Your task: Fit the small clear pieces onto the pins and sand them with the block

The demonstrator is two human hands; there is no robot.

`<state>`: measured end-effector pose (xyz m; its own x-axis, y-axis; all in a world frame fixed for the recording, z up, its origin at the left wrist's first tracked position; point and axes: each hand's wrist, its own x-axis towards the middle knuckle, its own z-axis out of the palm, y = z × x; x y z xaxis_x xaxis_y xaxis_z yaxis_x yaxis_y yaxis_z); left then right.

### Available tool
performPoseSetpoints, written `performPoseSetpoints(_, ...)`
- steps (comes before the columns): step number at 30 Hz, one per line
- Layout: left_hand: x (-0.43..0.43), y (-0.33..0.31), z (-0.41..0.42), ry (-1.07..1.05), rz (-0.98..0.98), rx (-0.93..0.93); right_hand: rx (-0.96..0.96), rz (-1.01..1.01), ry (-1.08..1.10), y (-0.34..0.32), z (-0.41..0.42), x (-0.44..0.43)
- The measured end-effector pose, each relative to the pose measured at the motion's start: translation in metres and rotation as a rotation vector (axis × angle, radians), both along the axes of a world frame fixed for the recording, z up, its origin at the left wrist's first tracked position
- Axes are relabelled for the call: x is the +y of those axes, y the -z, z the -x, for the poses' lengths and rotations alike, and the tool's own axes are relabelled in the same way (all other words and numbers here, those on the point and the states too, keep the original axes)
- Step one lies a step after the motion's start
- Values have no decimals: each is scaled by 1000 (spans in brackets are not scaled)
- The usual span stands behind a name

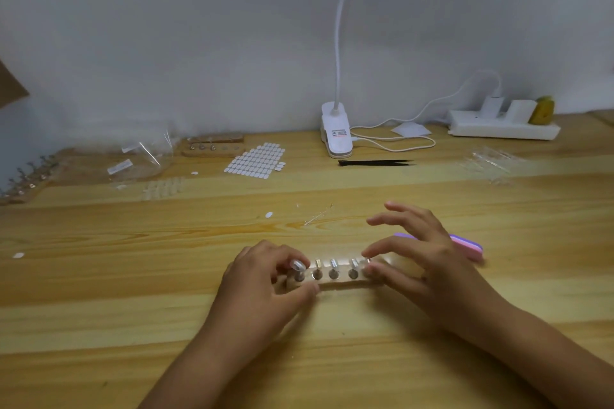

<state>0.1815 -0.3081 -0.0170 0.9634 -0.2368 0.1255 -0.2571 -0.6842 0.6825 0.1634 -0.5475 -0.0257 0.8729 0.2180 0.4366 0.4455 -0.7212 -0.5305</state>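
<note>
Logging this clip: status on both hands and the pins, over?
Left hand grips pin holder, left end; right hand pinches its right end. One clear piece on leftmost pin. Sanding block lies behind right hand. Nothing in the way.

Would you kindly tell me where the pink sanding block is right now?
In the head view, the sanding block lies on the table right of centre, just behind the right hand, near the pin holder's right end.

A white clip lamp (336,131) stands at twelve o'clock on the wooden table (133,276), and its cable (398,143) loops toward a white power strip (498,128) at two o'clock. Black tweezers (375,163) lie just in front of the lamp. A sheet of white oval stickers (257,161) lies at eleven o'clock.
</note>
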Motion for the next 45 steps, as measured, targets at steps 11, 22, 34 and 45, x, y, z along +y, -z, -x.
performPoseSetpoints(11, 3, 2, -11, 72, 99, 19, 90, 269, -55, -7, -9, -14)
performPoseSetpoints(22, -166, -31, -69, 298, 177, -196, 220, -98, 457, -41, -6, -157)
performPoseSetpoints(34, -441, -10, -66, 771, -268, -218, 377, -94, 1484, -21, -73, -385)
performPoseSetpoints(45, -462, -5, -94, 899, -408, -143, 353, -78, 1550, -14, -146, -460)
